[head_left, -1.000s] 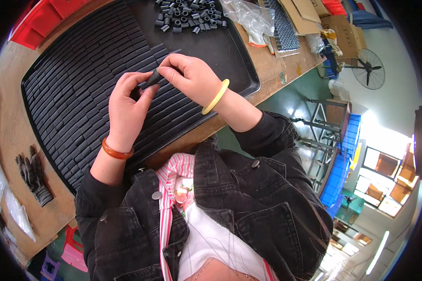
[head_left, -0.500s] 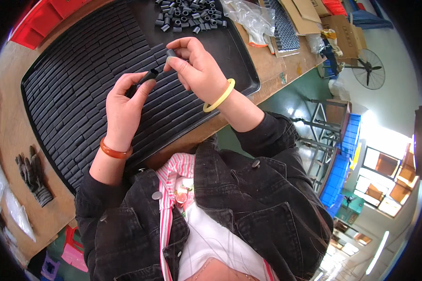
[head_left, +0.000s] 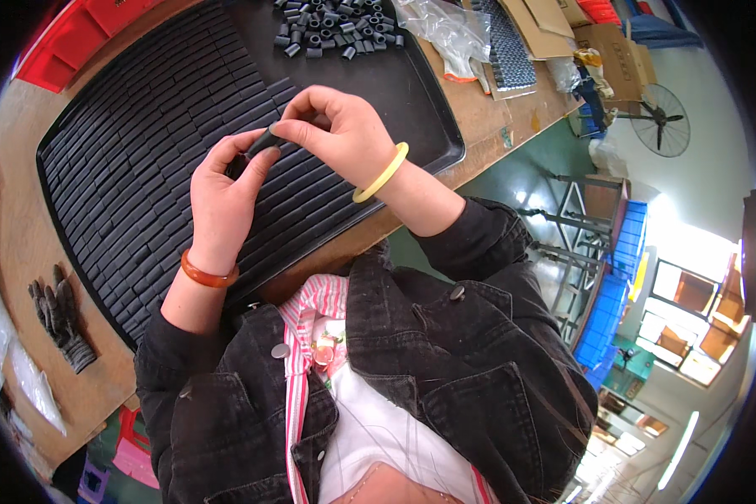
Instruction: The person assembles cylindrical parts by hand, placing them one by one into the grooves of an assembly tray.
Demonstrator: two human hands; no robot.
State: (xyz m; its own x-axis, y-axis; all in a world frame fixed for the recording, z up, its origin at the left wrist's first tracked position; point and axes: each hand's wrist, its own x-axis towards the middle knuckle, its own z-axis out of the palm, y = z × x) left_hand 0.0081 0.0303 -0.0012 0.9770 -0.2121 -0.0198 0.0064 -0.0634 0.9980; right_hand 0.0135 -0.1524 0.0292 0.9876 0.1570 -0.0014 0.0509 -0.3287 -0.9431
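My left hand (head_left: pixel 225 191) is closed around a short black tube (head_left: pixel 265 142), held tilted above the large black tray (head_left: pixel 420 101). My right hand (head_left: pixel 344 134) meets it, thumb and fingertips pinched at the tube's upper end. The small dark piece in the right fingers is now mostly hidden, so I cannot tell how far it sits in the tube. Beneath both hands, tight rows of black tubes (head_left: pixel 155 160) fill the left and near parts of the tray. A loose pile of short black tubes (head_left: pixel 332 32) lies at its far side.
Beyond the tray's far left corner stands a red plastic bin (head_left: pixel 80 38). A dark glove (head_left: pixel 61 319) and clear plastic film (head_left: pixel 13 336) lie on the table at left. A clear plastic bag (head_left: pixel 445 29) and cardboard (head_left: pixel 539 29) sit at the far right.
My right hand has moved left and slightly down, bringing its small dark piece to the tube's open end. The left hand has barely moved and keeps its hold.
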